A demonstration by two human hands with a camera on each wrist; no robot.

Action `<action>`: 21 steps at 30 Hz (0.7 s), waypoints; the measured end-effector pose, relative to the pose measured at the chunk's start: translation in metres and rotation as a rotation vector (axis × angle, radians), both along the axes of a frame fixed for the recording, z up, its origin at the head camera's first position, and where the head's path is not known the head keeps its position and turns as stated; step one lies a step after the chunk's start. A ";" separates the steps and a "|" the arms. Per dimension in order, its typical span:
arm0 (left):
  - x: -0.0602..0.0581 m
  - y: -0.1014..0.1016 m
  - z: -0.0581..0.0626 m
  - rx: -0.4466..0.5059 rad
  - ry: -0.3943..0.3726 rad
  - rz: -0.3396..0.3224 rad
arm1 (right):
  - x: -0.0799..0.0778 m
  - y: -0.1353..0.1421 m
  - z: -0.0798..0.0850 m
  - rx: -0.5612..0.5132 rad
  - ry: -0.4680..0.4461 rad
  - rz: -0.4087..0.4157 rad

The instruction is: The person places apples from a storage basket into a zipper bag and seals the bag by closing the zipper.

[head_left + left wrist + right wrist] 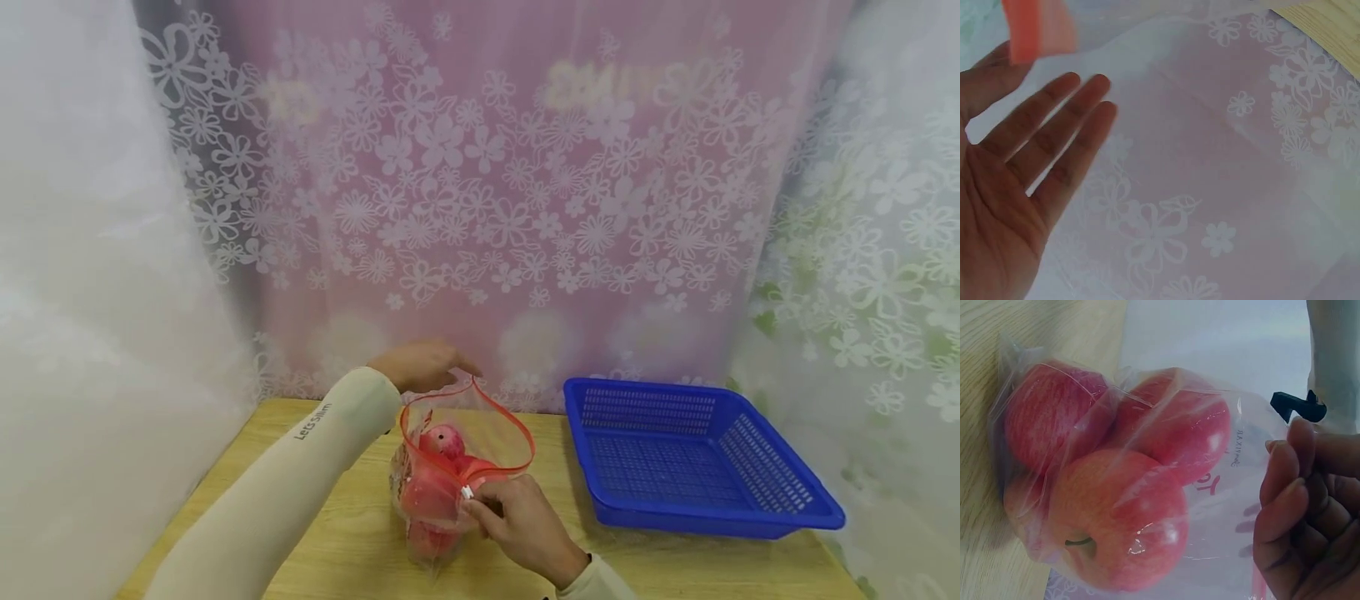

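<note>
A clear slider bag (442,517) with a red zip track stands on the table, its mouth spread wide. Several red apples (1119,519) lie inside it, pressed against the plastic. My left hand (420,365) is at the far corner of the mouth. Thumb and index finger pinch the track's edge there, while the other fingers of the left hand (1029,162) stretch out straight. At the near side, my right hand (525,521) pinches the small white slider (467,492) on the track. In the right wrist view, the curled fingers of the right hand (1304,506) are beside the bag.
A blue plastic basket (697,517) with slotted walls stands on the wooden table (345,533), right of the bag. Flowered, translucent curtains (480,208) enclose the table at the back and sides.
</note>
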State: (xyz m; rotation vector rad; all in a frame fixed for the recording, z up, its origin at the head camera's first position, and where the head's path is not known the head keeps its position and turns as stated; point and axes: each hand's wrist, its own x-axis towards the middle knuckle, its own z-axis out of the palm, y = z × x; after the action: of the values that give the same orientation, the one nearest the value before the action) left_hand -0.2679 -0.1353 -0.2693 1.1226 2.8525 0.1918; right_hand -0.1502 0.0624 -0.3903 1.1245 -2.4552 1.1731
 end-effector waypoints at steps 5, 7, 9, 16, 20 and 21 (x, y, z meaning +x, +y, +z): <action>-0.003 0.006 -0.004 -0.043 0.082 -0.022 | 0.000 0.001 0.000 -0.036 0.006 0.028; -0.003 0.006 -0.006 -0.043 0.127 -0.055 | 0.000 0.002 -0.001 -0.053 0.023 0.032; -0.003 0.004 -0.008 -0.033 0.169 -0.089 | 0.000 0.003 -0.001 -0.071 0.043 0.035; -0.008 -0.015 -0.018 0.111 0.198 -0.087 | -0.002 0.012 -0.001 -0.150 0.087 0.044; -0.007 -0.030 -0.022 0.202 0.237 -0.060 | -0.005 0.023 0.004 -0.188 0.073 0.015; -0.006 -0.034 -0.024 0.220 0.252 -0.052 | -0.007 0.026 0.005 -0.200 0.069 0.006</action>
State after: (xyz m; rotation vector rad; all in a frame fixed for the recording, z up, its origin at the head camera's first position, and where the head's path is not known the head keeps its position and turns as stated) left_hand -0.2736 -0.1697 -0.2933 1.3474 3.0768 0.3969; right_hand -0.1571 0.0884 -0.3853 1.0953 -2.2279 1.3240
